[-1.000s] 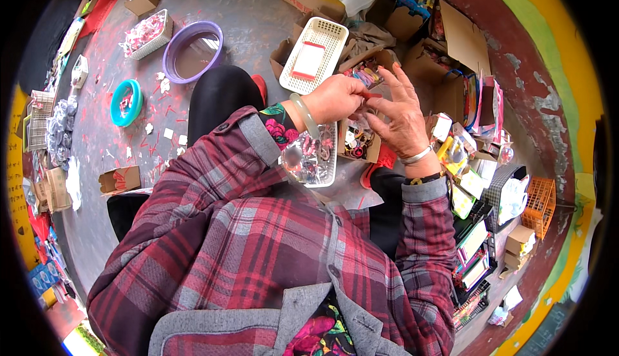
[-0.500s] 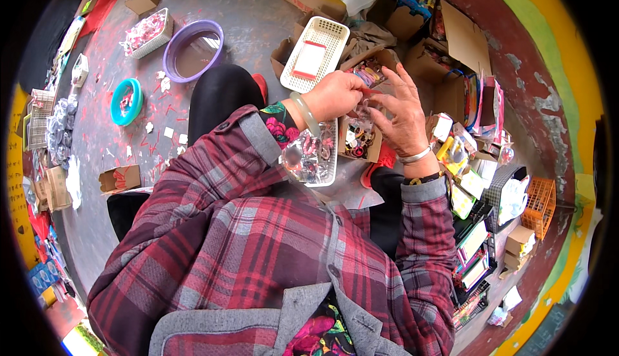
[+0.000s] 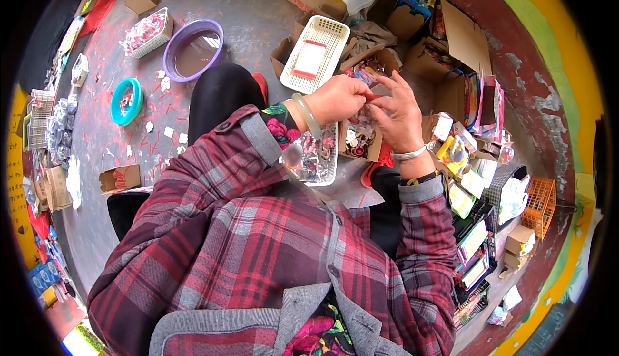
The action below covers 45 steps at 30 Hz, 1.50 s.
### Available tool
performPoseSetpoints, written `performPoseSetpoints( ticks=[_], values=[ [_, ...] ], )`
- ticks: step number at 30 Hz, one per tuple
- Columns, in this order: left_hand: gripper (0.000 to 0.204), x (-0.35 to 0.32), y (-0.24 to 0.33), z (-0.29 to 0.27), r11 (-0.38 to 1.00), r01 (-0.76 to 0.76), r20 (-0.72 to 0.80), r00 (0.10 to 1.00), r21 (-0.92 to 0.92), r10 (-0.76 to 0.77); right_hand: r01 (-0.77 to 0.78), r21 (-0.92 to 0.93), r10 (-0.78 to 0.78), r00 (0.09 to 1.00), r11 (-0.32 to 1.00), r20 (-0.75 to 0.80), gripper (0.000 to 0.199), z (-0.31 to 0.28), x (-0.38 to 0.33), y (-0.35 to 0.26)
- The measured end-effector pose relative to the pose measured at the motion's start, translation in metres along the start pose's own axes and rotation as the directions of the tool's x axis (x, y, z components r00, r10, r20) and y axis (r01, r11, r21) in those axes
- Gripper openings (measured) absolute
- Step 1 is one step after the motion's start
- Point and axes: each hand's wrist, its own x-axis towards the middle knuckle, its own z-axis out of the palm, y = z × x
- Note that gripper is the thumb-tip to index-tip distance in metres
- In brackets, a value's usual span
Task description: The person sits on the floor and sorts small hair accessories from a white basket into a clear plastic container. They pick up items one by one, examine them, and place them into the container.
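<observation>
In front of me, my left hand (image 3: pixel 336 103), with a pale green bangle at its wrist, pinches a small red strip (image 3: pixel 374 97). My right hand (image 3: pixel 398 119), wearing a silver bracelet, meets it there. Its thumb and forefinger close on the strip while the other fingers stay raised. Something see-through and pinkish shows just under the fingertips; I cannot make out whether it is held. Below my left hand is a white basket (image 3: pixel 333 163) of small packed pieces. A small cardboard box (image 3: pixel 356 144) of dark and coloured bits stands under my right hand.
Beyond my hands, a cream basket (image 3: pixel 333 37) carries a white card with red edges. Cardboard boxes (image 3: pixel 467 37) crowd the right wall. To the left stand a purple basin (image 3: pixel 169 56) with liquid, a turquoise tub (image 3: pixel 116 108) and a basket of pink pieces (image 3: pixel 147 32). Scraps litter the floor.
My right hand has shifted slightly left, and its thumb and forefinger have closed on the red strip beside my left fingertips. My left hand has moved slightly right.
</observation>
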Motion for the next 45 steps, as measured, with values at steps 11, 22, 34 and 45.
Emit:
performPoseSetpoints(
  ticks=[11,22,34,45],
  values=[
    [0.020,0.005,-0.016,0.000,0.998,-0.008,0.021,1.000,0.062,0.007,0.140,-0.054,-0.127,0.972,0.989,0.198,0.014,0.007,0.000,0.000],
    [0.018,0.006,0.001,-0.006,0.940,0.117,-0.079,0.986,-0.322,-0.149,-0.469,0.549,0.447,0.876,0.692,0.184,0.030,-0.007,-0.002,0.015],
    [0.015,0.005,0.000,-0.006,0.921,0.096,0.012,0.995,-0.377,-0.099,-0.534,0.602,0.526,0.824,0.594,0.211,0.015,-0.003,-0.005,0.015],
    [0.018,0.001,0.013,0.000,0.878,0.156,0.007,0.985,-0.452,-0.171,-0.565,0.715,0.643,0.736,0.411,0.212,0.015,-0.002,-0.003,0.011]
  ],
)
